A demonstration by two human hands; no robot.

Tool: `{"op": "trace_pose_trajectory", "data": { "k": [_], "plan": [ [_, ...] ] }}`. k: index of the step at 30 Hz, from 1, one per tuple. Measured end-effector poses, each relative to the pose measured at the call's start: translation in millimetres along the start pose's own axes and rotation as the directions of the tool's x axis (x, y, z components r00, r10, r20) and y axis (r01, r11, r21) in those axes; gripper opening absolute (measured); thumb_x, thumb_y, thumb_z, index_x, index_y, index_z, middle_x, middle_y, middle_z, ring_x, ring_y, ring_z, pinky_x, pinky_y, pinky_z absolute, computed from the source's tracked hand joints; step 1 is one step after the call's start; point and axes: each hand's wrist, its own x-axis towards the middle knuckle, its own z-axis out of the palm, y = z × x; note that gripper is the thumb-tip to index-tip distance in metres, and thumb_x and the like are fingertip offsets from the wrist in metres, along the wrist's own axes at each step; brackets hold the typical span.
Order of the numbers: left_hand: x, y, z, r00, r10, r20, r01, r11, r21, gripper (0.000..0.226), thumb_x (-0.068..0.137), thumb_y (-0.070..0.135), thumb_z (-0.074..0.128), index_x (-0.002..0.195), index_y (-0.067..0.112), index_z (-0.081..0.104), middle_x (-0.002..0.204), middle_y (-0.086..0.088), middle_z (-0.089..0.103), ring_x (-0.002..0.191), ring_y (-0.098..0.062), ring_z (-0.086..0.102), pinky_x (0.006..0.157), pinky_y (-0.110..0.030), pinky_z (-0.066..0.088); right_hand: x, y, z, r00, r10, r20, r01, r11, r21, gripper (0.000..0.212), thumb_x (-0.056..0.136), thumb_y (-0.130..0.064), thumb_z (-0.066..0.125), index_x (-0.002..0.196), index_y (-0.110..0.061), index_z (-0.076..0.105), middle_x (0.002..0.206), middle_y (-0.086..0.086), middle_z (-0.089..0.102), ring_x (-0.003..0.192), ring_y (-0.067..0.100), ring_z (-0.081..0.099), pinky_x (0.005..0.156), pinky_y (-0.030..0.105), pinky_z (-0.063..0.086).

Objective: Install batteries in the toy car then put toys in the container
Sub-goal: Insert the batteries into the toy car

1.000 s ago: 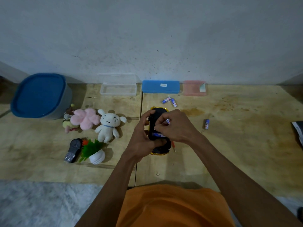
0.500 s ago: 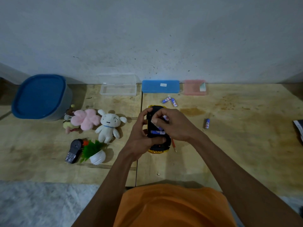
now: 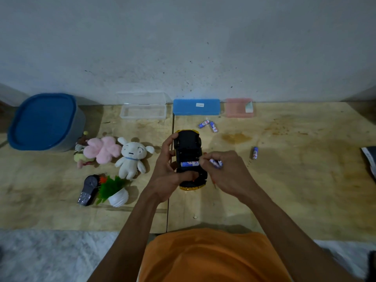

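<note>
Fingers (image 3: 205, 160) of the right hand (image 3: 227, 176) are pinching 1 loose battery (image 3: 216, 162) just beside the right flank of the toy car (image 3: 189, 147), which is lying belly-up over the surface (image 3: 295, 180). Left hand (image 3: 165, 176) is clasping the car's left side, thumb pressing across the lower underbody. 1 seated battery (image 3: 189, 164) is lying crosswise in the open compartment; whether further slots are waiting cannot be told. Spare stock is resting on the surface: 2 batteries (image 3: 208, 125) touching in a V beyond the car's far end, 1 single battery (image 3: 255, 153) well apart to the right. Toys are waiting to the left: white plush (image 3: 132, 157), pink plush (image 3: 101, 149) touching a small figure, green toy plant (image 3: 114, 190) beside a dark remote-shaped piece (image 3: 88, 189). The container (image 3: 43, 121) is sitting at far left with its blue lid on. Risks, as judgement: the pinched battery is likely to go in reversed, the dim light hiding polarity marks; it may slip from the fingers and roll off across the surface; pushing on the spring may tip the car out of the left hand's clasp.
</note>
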Motion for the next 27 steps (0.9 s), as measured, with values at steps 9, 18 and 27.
{"op": "trace_pose_trajectory", "data": {
  "k": [9, 18, 27],
  "plan": [
    [1.1, -1.9, 4.4, 0.999, 0.05, 0.001, -0.05, 0.999, 0.007, 0.111, 0.058, -0.007, 0.084, 0.144, 0.045, 0.038, 0.134, -0.011, 0.053, 0.116, -0.038, 0.063, 0.089, -0.059, 0.057, 2.9, -11.8, -1.6, 0.891, 0.39, 0.233, -0.45, 0.824, 0.344, 0.025, 0.096, -0.028, 0.062, 0.094, -0.005, 0.071, 0.063, -0.001, 0.051, 0.045, 0.008, 0.034, 0.04, 0.02, 0.021],
    [2.6, -4.4, 0.5, 0.999, 0.04, -0.004, -0.04, 0.998, -0.039, 0.11, 0.059, -0.005, 0.086, 0.144, 0.044, 0.038, 0.134, -0.014, 0.05, 0.115, -0.04, 0.064, 0.086, -0.057, 0.059, 7.9, -10.0, -1.2, 0.855, 0.451, 0.256, -0.518, 0.717, 0.467, 0.021, 0.095, -0.019, 0.063, 0.104, -0.004, 0.073, 0.071, 0.001, 0.054, 0.049, 0.009, 0.038, 0.043, 0.021, 0.022],
    [1.7, -10.2, -0.8, 1.0, 0.01, -0.018, -0.011, 0.999, -0.044, 0.112, 0.052, 0.005, 0.089, 0.143, 0.046, 0.039, 0.138, -0.014, 0.05, 0.118, -0.039, 0.062, 0.088, -0.058, 0.058, 11.0, -4.3, 14.4, 0.961, 0.267, 0.066, -0.274, 0.907, 0.32, 0.022, 0.101, -0.02, 0.055, 0.092, -0.017, 0.075, 0.08, -0.002, 0.062, 0.057, 0.005, 0.048, 0.049, 0.02, 0.036]
  ]
}}
